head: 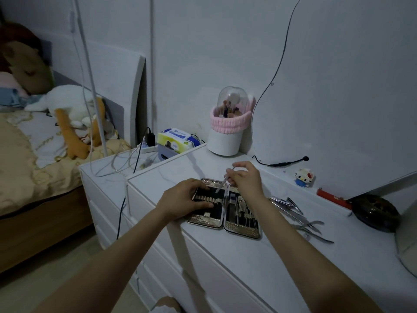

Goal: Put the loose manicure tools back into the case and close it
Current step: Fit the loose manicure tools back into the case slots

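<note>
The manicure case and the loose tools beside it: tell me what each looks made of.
Manicure case: apparently metal or metallic-finished shell, judging by its shiny textured silvery rim; the lining looks like dark fabric with elastic loops. Loose tools: probably polished steel, silvery with bright glints. The slim tool pinched in the right hand looks the same.

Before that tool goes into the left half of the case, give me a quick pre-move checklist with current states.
1. Case lying open flat on dresser top: ok.
2. Left hand steadying the left half: ok.
3. Thin tool pinched by right hand, tip pointing down at the elastic loops: ok.
4. Target loop free: cannot tell.
5. Loose tools right of the case all stowed: not ok.
6. Ready to close: not ok.
</note>
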